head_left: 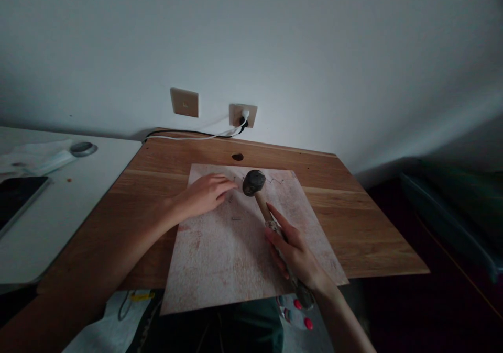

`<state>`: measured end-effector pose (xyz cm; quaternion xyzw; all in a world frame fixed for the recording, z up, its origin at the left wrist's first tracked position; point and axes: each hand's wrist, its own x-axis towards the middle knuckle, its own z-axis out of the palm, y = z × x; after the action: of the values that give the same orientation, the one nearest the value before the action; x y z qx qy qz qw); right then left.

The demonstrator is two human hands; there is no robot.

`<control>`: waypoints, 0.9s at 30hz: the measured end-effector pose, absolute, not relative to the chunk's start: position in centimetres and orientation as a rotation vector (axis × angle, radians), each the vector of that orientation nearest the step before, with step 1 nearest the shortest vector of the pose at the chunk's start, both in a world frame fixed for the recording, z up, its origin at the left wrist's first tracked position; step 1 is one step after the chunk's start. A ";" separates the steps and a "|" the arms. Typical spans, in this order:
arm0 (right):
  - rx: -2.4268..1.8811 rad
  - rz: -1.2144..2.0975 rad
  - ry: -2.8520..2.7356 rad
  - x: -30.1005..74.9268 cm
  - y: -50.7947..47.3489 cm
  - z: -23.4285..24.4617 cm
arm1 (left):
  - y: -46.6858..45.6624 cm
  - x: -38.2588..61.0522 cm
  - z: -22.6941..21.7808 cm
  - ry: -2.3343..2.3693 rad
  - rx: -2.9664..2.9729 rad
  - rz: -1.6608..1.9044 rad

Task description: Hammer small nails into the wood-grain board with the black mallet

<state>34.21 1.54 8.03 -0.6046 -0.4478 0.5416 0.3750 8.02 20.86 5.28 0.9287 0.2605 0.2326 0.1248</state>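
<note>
My right hand (293, 245) is wrapped round the wooden handle of a rubber mallet (262, 203). Its black head is over the upper part of a pale, mottled board (204, 269). My left hand (208, 191) rests over the board's upper left, fingers bent and fingertips close together just left of the mallet head. Whatever is between those fingertips is too small to make out. Below them lie a few small thin metal pieces (236, 218), which look like nails. Thin dark zigzag marks (275, 180) show right of the mallet head.
Under the board is a wooden desk (353, 227) with a round cable hole (237, 156). Cords run along its back to a wall socket (243, 116). A white table (102, 185) at left bears a dark tablet-like device (19, 198). Red-capped bottles (296, 316) show below the desk.
</note>
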 end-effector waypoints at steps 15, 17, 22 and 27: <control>-1.548 1.374 -1.110 34.6 1.0 6.5 | 23.3 7.8 5.3 1.033 2.544 0.886; -1.549 1.374 -1.111 34.6 1.0 6.5 | 25.0 7.9 4.5 1.126 2.415 0.934; -1.563 1.371 -1.104 34.6 1.1 6.4 | 25.8 8.2 2.6 1.141 2.298 0.922; -1.582 1.375 -1.091 34.7 1.0 6.5 | 25.1 8.2 2.3 1.065 2.332 0.862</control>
<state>34.67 1.00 6.52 -0.6193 -0.4272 0.5385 0.3795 8.20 25.12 2.34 0.8418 0.3843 0.3110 0.2167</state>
